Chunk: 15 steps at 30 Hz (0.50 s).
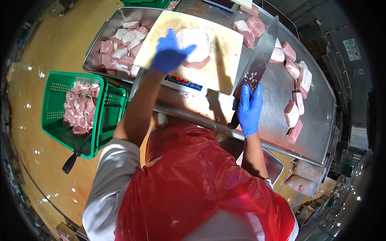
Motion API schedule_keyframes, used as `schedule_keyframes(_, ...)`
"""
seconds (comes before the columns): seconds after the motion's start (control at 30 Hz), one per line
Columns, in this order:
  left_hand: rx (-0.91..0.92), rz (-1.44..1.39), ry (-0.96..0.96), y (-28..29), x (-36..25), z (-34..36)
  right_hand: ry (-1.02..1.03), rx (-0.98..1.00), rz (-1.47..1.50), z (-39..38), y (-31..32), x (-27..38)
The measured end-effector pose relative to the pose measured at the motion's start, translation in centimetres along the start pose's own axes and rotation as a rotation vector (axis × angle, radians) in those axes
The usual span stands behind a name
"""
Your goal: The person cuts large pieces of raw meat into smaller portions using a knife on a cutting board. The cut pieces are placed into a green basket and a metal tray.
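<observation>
A fat-capped pork piece (193,44) lies on a cream cutting board (225,68) that rests on a scale with a lit display (181,82). My left hand (165,51), in a blue glove, is at the piece's left edge, fingers spread, apparently holding nothing. My right hand (249,109), also gloved, grips a large knife (261,48) by its dark handle, blade angled up past the board's right side, with small pale scraps on it. Whether my left fingertips touch board or meat I cannot tell.
Pork chunks (292,112) line the steel table (313,124) at right. A steel tray of pork (124,44) sits upper left. A green crate (54,108) of meat pieces stands at left, with a black-handled tool (70,162) at its front. Another scale (221,5) is at the back.
</observation>
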<state>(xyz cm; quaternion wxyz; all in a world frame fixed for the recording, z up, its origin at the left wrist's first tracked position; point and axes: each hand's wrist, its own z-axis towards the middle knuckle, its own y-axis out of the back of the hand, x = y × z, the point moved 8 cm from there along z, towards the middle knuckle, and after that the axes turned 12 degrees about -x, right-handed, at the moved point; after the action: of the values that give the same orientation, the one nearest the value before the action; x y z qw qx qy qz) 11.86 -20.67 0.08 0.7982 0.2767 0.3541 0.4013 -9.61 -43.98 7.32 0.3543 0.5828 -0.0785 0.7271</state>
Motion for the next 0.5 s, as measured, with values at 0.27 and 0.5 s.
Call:
schedule_keyframes(0.27, 0.622, -0.481, -0.283, -2.8, -5.5, 3.4, 0.0, 0.114, -0.229, -1.0, 0.9, -2.9)
schedule_keyframes(0.5, 0.029, -0.424, -0.244, 5.5, -5.6, -6.9, 0.132, 0.244, -0.447, -3.1, -3.1, -4.7)
